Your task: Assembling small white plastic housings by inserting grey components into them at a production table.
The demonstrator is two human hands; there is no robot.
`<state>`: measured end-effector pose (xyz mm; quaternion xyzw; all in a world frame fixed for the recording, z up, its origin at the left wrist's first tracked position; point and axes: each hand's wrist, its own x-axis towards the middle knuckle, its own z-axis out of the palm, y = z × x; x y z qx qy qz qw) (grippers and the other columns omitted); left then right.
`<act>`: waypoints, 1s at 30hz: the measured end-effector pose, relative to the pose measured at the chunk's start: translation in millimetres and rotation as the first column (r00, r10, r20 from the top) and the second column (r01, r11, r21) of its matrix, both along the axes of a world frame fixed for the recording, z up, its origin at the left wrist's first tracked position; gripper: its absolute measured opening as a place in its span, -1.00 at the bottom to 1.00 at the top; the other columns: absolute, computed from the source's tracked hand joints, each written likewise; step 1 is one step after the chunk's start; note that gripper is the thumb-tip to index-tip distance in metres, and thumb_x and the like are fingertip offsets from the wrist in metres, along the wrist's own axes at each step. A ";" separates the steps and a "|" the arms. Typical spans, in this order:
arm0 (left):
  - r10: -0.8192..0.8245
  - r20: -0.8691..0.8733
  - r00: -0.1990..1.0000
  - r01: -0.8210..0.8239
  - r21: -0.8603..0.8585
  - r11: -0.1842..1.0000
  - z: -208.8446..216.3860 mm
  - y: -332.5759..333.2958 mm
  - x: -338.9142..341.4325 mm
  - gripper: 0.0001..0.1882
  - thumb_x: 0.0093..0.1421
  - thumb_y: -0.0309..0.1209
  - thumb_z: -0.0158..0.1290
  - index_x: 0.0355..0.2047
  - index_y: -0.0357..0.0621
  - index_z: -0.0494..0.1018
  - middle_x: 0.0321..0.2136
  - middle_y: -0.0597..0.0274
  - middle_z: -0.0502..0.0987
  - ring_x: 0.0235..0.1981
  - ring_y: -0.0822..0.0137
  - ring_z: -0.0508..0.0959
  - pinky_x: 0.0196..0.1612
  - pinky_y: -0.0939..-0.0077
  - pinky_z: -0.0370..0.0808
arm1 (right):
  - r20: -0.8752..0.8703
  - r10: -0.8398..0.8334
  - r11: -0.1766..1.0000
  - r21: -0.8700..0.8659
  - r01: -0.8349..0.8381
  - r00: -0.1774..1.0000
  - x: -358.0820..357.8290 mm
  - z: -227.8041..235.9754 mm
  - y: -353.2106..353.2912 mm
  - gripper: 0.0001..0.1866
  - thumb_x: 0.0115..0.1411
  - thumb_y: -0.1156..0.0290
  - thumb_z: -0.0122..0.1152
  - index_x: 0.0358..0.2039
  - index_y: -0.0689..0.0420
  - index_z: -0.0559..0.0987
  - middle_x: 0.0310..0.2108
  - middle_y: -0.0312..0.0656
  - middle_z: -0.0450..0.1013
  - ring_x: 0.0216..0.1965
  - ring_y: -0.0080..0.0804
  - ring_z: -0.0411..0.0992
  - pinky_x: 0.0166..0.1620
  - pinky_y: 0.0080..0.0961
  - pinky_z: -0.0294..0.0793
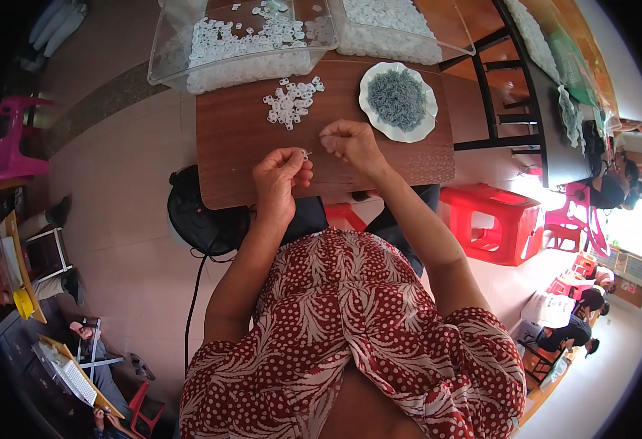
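My left hand [280, 179] is held over the near part of the brown wooden table [233, 157]. Its thumb and fingers pinch a small white plastic piece [306, 155] with a thin bit sticking out. Slightly farther and to the right, my right hand [350, 145] is closed, fingertips together; anything between them is too small to make out. Beyond the hands lies a loose pile of white plastic pieces [290, 104]. To the right, a scalloped white plate [367, 102] carries a heap of small grey parts [398, 101].
Two clear plastic bins, one at the far left [161, 64] and one at the far right [452, 53], hold many white pieces. A red stool [493, 223] stands right of the table, a black bag [196, 212] at its near left. Other people sit in the background.
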<state>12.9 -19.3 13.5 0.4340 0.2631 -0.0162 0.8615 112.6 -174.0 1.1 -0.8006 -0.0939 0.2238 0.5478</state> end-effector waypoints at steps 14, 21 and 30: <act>-0.011 0.012 1.000 0.013 -0.135 0.991 15.0 -10.9 2.8 -0.84 0.14 -0.42 0.09 -0.35 -0.29 0.44 -0.51 0.17 0.52 -0.57 0.45 0.49 -0.53 0.65 0.42 | -0.427 -0.052 0.907 0.358 0.222 0.903 -39.6 42.0 -3.7 -0.86 0.11 0.51 0.16 -0.29 0.23 0.55 -0.42 -0.31 0.49 -0.52 -0.71 0.33 -0.47 -0.79 0.31; -0.034 0.031 0.999 0.035 -0.022 0.999 22.8 -11.9 -0.4 -0.86 0.16 -0.46 0.05 -0.31 -0.29 0.44 -0.48 0.13 0.53 -0.54 0.41 0.52 -0.53 0.61 0.44 | -0.383 -0.085 0.928 0.305 0.213 0.920 -42.4 50.2 -2.2 -0.85 0.11 0.50 0.15 -0.28 0.22 0.55 -0.43 -0.32 0.47 -0.47 -0.69 0.33 -0.44 -0.76 0.32; -0.016 0.058 0.998 0.013 0.065 0.998 24.3 -15.1 -1.3 -0.88 0.14 -0.48 0.06 -0.33 -0.29 0.45 -0.49 0.18 0.53 -0.56 0.48 0.50 -0.55 0.70 0.42 | -0.349 -0.082 0.921 0.332 0.205 0.933 -37.5 48.2 -9.4 -0.87 0.11 0.49 0.17 -0.31 0.22 0.54 -0.44 -0.32 0.47 -0.47 -0.67 0.35 -0.44 -0.74 0.33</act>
